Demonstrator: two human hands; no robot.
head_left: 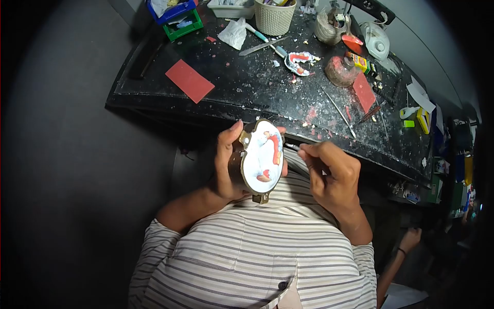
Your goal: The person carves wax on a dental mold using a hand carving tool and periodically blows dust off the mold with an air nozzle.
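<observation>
My left hand (224, 159) is wrapped round a brass dental flask (237, 167), tilted up in front of my chest. White plaster (253, 166) fills the flask. Set in the plaster are a red wax piece with teeth (276, 149) and a smaller red wax patch (264, 176). My right hand (335, 172) pinches a slim metal hand tool (293, 147) just right of the flask. The tool's tip points toward the flask's edge; most of its handle is hidden in my fingers.
The black workbench (242, 92) bears red wax sheets (189, 81), an impression tray (300, 64), a knife (262, 46), a glass jar (341, 71) and a long thin tool (337, 110). A woven pot (275, 19) stands behind. Another person's arm (399, 257) shows lower right.
</observation>
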